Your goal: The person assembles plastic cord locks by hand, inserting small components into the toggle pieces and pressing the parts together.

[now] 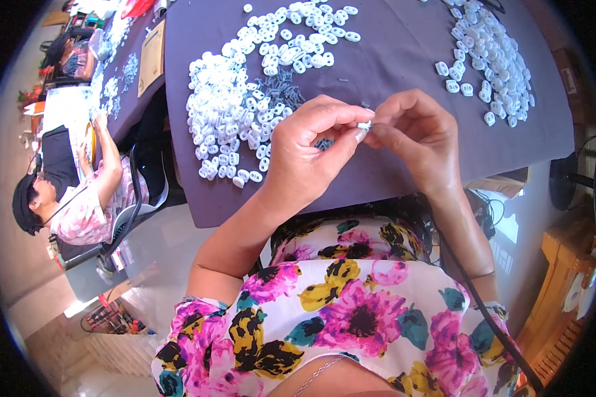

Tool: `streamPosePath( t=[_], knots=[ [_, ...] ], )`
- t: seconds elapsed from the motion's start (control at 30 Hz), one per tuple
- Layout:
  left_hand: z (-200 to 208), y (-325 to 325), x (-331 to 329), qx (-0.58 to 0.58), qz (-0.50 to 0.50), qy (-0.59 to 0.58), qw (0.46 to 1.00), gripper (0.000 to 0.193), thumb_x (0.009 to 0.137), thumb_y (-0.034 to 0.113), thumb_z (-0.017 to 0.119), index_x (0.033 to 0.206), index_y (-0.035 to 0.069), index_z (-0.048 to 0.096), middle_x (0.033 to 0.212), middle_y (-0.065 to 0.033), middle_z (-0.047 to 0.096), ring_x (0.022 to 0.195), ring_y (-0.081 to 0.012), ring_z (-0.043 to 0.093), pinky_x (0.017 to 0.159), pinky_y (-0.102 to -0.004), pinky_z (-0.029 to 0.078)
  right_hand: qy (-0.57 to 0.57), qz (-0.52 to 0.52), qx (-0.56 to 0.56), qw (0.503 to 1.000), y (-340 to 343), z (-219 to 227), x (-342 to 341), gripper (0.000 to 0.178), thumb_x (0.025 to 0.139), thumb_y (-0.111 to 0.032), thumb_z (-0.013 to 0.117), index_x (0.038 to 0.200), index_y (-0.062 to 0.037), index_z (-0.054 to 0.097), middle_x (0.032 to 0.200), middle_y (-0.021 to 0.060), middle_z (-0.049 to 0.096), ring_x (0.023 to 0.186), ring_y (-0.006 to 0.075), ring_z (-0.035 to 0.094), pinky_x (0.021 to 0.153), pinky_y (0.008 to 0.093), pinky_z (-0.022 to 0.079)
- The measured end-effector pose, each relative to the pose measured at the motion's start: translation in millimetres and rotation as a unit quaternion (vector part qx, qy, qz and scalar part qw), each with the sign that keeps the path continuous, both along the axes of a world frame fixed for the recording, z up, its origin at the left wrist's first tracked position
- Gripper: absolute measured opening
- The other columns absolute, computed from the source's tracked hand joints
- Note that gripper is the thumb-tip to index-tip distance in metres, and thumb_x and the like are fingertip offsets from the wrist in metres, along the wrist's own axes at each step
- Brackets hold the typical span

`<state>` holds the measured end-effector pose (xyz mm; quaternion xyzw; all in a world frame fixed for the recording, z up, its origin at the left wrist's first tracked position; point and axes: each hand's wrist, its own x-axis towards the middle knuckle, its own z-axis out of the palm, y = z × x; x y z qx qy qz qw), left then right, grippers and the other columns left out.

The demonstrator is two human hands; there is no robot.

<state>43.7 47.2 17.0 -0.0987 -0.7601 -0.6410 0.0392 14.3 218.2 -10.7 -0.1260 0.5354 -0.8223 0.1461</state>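
Note:
Over the near part of the table, my left hand point(316, 142) is closed, its thumb and index finger pinching a small white plastic piece point(364, 125). Right against it, my right hand point(420, 135) is closed too, thumb and fingertips pressed together at the piece's end; whatever they grip is hidden. Behind my left hand lies a heap of white oval two-hole plastic pieces point(212, 106). A pile of small grey screws point(281, 91) sits among them, partly covered by that hand. One loose screw point(344, 80) lies on the cloth beyond my fingers.
Another mound of white two-hole pieces point(500, 63) covers the right side of the dark tablecloth point(391, 40). At the left, a seated person point(89, 205) works at a second table, where a clipboard point(151, 56) lies. A wooden cabinet point(559, 298) stands at the lower right.

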Motion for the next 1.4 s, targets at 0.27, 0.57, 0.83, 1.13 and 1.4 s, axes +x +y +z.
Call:
streamPosePath(
  t=[0.27,0.57,0.83,1.13,1.4],
  knots=[
    [-8.3,1.2,1.7,-0.003,0.018,-0.023,1.0,0.018,0.081,-0.01,0.06,0.096,-0.002,0.068,0.087,-0.0079,0.063,0.076,-0.0129,0.065,0.068,-0.0227,0.053,0.003,-0.023,0.069,0.997,-4.3,5.6,5.4,0.013,0.084,0.007,0.059,0.095,0.001,0.056,0.086,0.0044,0.062,0.079,0.011,0.062,0.072,0.0231,0.052],
    [-8.9,-6.3,3.6,0.07,0.023,-0.143,0.987,0.021,0.084,-0.004,0.063,0.105,-0.003,0.066,0.095,-0.0104,0.066,0.081,-0.0133,0.065,0.072,-0.0239,0.055,-0.059,0.035,0.042,0.997,2.2,7.5,-3.5,0.027,0.082,0.007,0.061,0.108,0.0019,0.053,0.094,0.009,0.063,0.083,0.0158,0.064,0.073,0.0256,0.053],
    [-13.8,-7.9,4.8,0.207,0.045,-0.199,0.957,0.013,0.088,0.004,0.06,0.099,-0.002,0.063,0.09,-0.0116,0.067,0.075,-0.0185,0.068,0.069,-0.0275,0.057,-0.024,0.049,0.079,0.995,-4.3,-1.5,4.3,0.025,0.08,0.002,0.067,0.103,0.0016,0.057,0.101,0.0091,0.062,0.085,0.0137,0.063,0.075,0.0238,0.051],
    [-12.9,-14.0,5.9,0.221,0.008,-0.26,0.94,0.016,0.089,0.008,0.061,0.101,-0.001,0.064,0.089,-0.0097,0.067,0.073,-0.0171,0.067,0.068,-0.0267,0.055,0.14,-0.075,0.174,0.972,-12.7,5.2,8.1,0.007,0.079,0.005,0.065,0.085,0.0017,0.062,0.084,0.0051,0.06,0.078,0.0128,0.06,0.071,0.0249,0.049],
    [-12.2,-22.9,1.2,0.205,-0.019,-0.231,0.951,0.019,0.086,0.004,0.063,0.104,-0.001,0.063,0.09,-0.0093,0.067,0.074,-0.016,0.066,0.069,-0.0257,0.055,0.135,-0.02,0.226,0.964,-7.8,9.1,12.5,0.011,0.082,0.004,0.062,0.094,0.0023,0.063,0.09,0.0059,0.064,0.082,0.0121,0.061,0.071,0.0239,0.05]
  ],
)
